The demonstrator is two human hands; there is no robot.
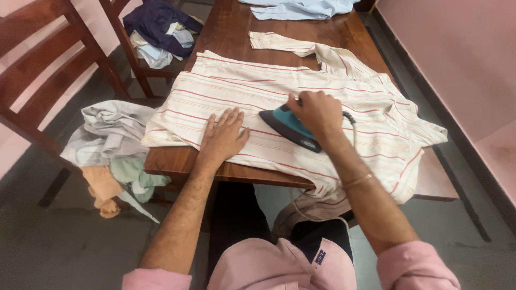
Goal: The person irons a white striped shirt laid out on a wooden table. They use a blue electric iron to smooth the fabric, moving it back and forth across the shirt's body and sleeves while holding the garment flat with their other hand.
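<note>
Wooden table [226,32] beside a pink wall: a person irons a cream shirt with red stripes [279,91] spread across the tabletop.

Right hand [317,110] is wrapped tight around the handle of a teal iron [290,126], which rests on the shirt's middle. Left hand [223,134], at 9 o'clock from the iron, lies flat with fingers spread, pressing the cloth and holding nothing. Crumpled clothes [110,139] hang over a chair at 9 o'clock; more laundry [158,27] is piled on a second chair at 11 o'clock.
</note>
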